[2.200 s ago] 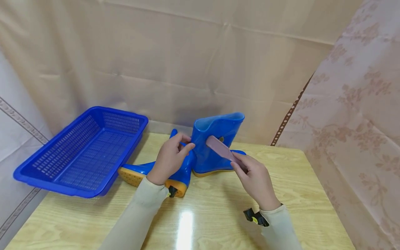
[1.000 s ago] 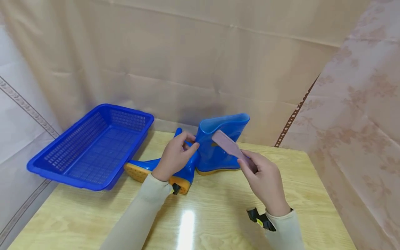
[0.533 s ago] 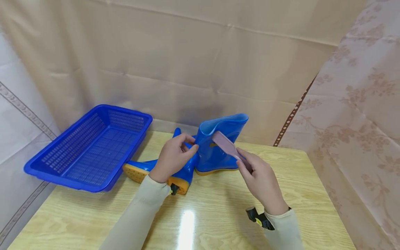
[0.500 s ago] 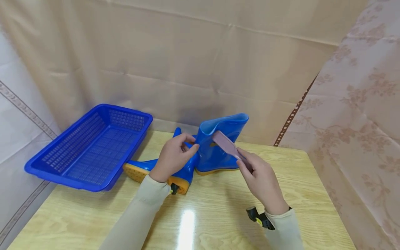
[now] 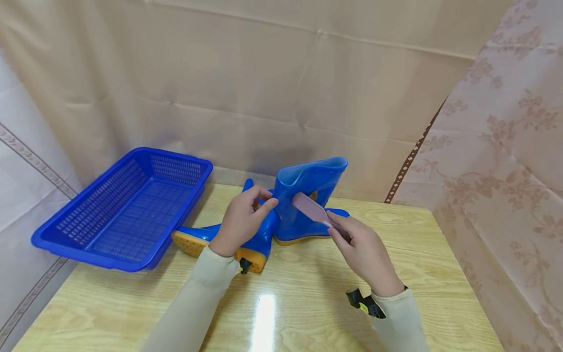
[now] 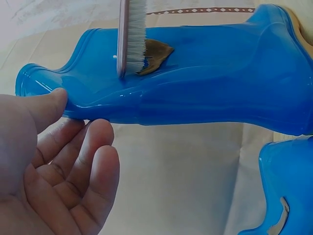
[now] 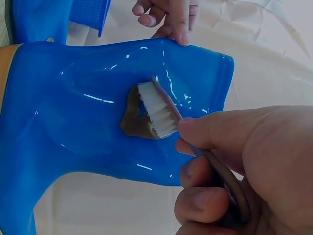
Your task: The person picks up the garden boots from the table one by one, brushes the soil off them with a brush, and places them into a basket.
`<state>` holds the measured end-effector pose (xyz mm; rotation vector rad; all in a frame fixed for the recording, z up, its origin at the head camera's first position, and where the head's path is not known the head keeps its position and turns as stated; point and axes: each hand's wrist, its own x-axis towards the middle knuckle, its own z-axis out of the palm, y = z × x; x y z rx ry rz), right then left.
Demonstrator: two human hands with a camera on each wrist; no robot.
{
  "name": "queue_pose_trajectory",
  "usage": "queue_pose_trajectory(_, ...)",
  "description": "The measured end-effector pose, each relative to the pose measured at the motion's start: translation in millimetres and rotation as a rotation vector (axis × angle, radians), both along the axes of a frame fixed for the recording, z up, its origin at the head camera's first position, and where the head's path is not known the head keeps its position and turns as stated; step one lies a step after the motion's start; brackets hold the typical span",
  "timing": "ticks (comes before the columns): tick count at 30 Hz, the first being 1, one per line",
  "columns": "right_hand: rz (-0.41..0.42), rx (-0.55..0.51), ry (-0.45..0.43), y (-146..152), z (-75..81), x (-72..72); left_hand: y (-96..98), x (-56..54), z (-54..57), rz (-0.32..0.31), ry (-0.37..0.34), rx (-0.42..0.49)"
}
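Observation:
A blue rain boot (image 5: 290,222) with an orange sole stands upright on the table. My left hand (image 5: 242,220) holds the left edge of its shaft, thumb (image 6: 53,104) on the near face and fingers at the underside in the left wrist view. My right hand (image 5: 362,249) grips the handle of a pinkish scrub brush (image 5: 310,208) laid against the shaft. Its white bristles (image 7: 155,110) press on a brown, muddy-looking patch (image 7: 131,122), where some blue shows through. Behind my left hand, a second blue boot (image 5: 200,233) lies on its side, sole toward me.
At the left, a blue plastic basket (image 5: 140,265) stands close to the toe of the lying boot. The wood-grain table (image 5: 308,303) ends at a beige cloth (image 5: 246,88) behind and a floral cloth (image 5: 519,195) on the right.
The brush has shifted down and left along the shaft in the last half second, back to about its place 2.2 s ago. The left hand keeps its hold on the boot.

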<state>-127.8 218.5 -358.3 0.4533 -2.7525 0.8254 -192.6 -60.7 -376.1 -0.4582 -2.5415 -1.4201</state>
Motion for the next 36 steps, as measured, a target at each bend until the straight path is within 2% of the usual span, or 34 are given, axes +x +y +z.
queue_pose_trajectory(5, -0.005, 0.019, 0.024, 1.5, -0.7, -1.3, 0.0, -0.6, -0.4, 0.002, 0.004, 0.011)
queue_pose_trajectory(14, -0.036, -0.019, 0.233, 2.6, -1.3, -1.9, 0.9, 1.3, 1.8, -0.009, 0.007, 0.010)
queue_pose_trajectory(18, -0.028, -0.016, 0.242, 0.6, -2.7, -4.0, 0.6, 0.9, 1.2, -0.008, 0.006, 0.004)
queue_pose_trajectory(23, -0.024, -0.009, 0.219, -1.6, -4.8, -4.1, 0.4, 0.7, -0.5, -0.008, 0.002, -0.001)
queue_pose_trajectory(32, 0.011, 0.019, 0.056, -0.8, -4.4, -2.5, 1.7, -0.2, -2.0, 0.000, 0.013, 0.007)
queue_pose_trajectory(36, 0.019, 0.030, 0.031, -0.3, -3.2, -1.9, 1.7, -0.3, -2.0, -0.001, 0.022, 0.009)
